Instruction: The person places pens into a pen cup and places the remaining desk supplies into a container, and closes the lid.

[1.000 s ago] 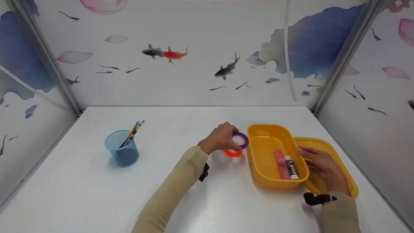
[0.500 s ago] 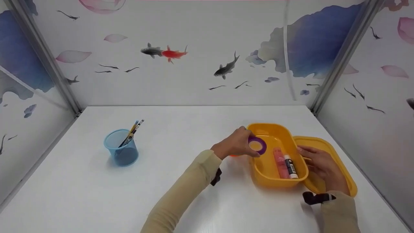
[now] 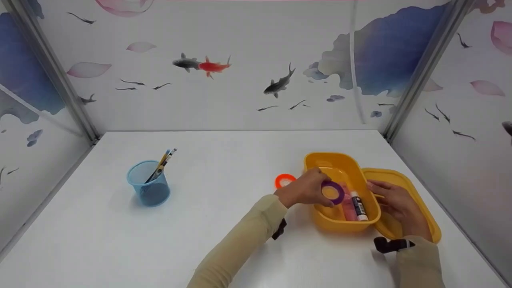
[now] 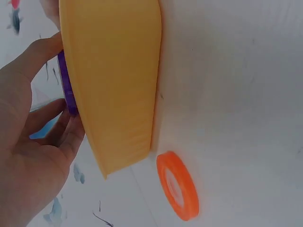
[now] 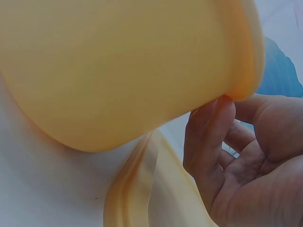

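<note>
My left hand point(image 3: 306, 189) pinches a purple roll of tape point(image 3: 340, 194) between thumb and fingers, over the yellow box point(image 3: 312, 162). In the left wrist view the box wall point(image 4: 113, 80) partly hides the purple tape point(image 4: 67, 85). At the box's right rim, my right hand point(image 3: 400, 204) grips the edge with thumb and fingertips, as the right wrist view shows more closely. Inside the box lie a pink tube-like item point(image 3: 349, 208) and a glue stick point(image 3: 359, 208) with a dark label, side by side. On the table left of the box is an orange roll of tape point(image 3: 282, 180).
The box's yellow lid point(image 3: 416, 192) lies flat on the table beneath my right hand. Far to the left stands a light-blue cup point(image 3: 150, 188) with several pencils point(image 3: 161, 166). White panels with painted fish enclose the white table point(image 3: 120, 248) at the back and sides.
My left hand has carried the purple tape rightward, from above the orange tape to over the box. The orange tape now shows behind the wrist. My right hand stays at the rim.
</note>
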The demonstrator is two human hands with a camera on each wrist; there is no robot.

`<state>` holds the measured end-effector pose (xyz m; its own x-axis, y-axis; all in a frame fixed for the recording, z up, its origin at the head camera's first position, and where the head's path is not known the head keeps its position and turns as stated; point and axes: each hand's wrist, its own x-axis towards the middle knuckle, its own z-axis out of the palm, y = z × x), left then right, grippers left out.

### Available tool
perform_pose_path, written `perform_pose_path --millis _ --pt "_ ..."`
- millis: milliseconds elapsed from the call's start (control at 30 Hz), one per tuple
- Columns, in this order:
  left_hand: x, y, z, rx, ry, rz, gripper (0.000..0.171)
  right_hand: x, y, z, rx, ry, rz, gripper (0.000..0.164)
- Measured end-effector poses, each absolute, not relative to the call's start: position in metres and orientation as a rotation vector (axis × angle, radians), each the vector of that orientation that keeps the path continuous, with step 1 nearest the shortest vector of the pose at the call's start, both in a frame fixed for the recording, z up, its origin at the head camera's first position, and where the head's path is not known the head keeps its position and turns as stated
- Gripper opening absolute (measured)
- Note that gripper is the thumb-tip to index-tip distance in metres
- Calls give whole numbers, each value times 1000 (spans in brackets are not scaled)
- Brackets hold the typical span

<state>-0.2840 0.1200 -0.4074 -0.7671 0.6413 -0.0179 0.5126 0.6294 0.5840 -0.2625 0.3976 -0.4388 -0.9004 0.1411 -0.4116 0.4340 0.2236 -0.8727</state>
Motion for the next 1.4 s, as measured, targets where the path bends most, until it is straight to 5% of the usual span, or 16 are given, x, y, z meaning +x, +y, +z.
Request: perform_pose_path --millis 367,900,1400 --pt "-279 123 -416 973 2688 757 79 -264 394 -440 549 2260 -1713 94" --pt "-314 70 -428 778 2649 1304 84 -263 397 -440 557 2270 -1710 96" --pt "-328 45 -447 507 2613 1217 87 -262 398 -441 542 2255 -1743 92"
